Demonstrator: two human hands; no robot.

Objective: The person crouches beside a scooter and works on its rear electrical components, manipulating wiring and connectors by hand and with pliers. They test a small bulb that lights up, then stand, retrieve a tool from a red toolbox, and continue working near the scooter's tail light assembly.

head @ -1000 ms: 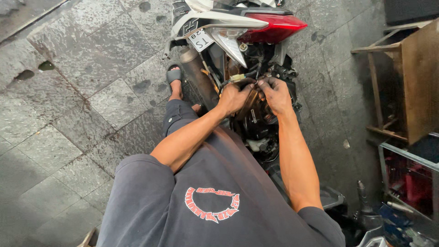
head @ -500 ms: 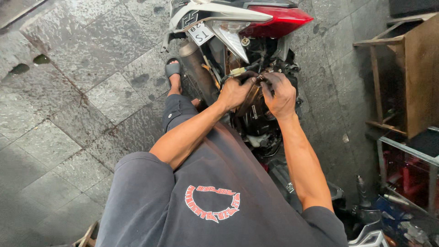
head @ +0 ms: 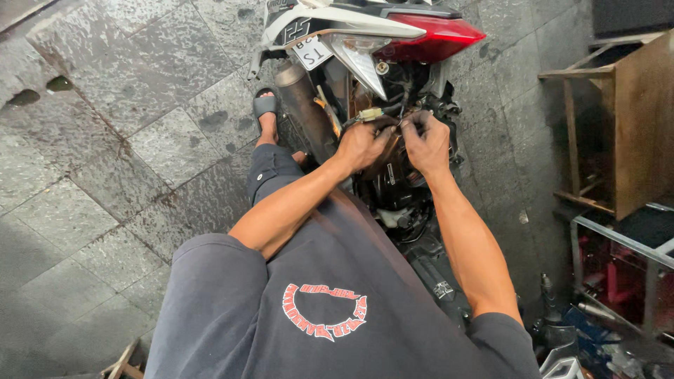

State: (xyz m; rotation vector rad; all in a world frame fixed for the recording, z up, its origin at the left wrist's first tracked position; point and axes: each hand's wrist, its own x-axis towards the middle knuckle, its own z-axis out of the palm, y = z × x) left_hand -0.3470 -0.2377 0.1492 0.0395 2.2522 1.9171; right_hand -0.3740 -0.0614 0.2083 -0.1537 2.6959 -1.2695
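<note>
floor: I see grey stone slabs (head: 105, 140) across the left, damp-looking and bare of tools.
foot: a sandalled foot (head: 265, 116) sits on the slabs just beside the exhaust, planted there, I judge, to brace the crouch.
exhaust: the dark pipe (head: 303, 105) runs down the bike's left side, near my left forearm.
plate: a white number plate (head: 312, 51) hangs under the tail, tilted.
left hand: my left hand (head: 361, 144) is curled at the open rear of the bike (head: 393, 189), fingers (head: 382, 133) bent around something among the wires; I cannot tell exactly what they grip, since the knuckles cover it.
connector: a small pale plug (head: 370, 113) on its wires pokes out just above the left hand, apparently held clear so both hands can get at the wiring.
right hand: my right hand (head: 427, 144) sits just beside the left, fingertips pinched closed on a thin wire (head: 404, 121), though the pinch itself is small and partly hidden.
tail light: the red lamp (head: 428, 31) juts over both hands, so the work goes on beneath it.
rack: a wooden frame (head: 618, 126) stands well apart on the right.
clutter: metal bars and red parts (head: 618, 274) lie low at the right.
</note>
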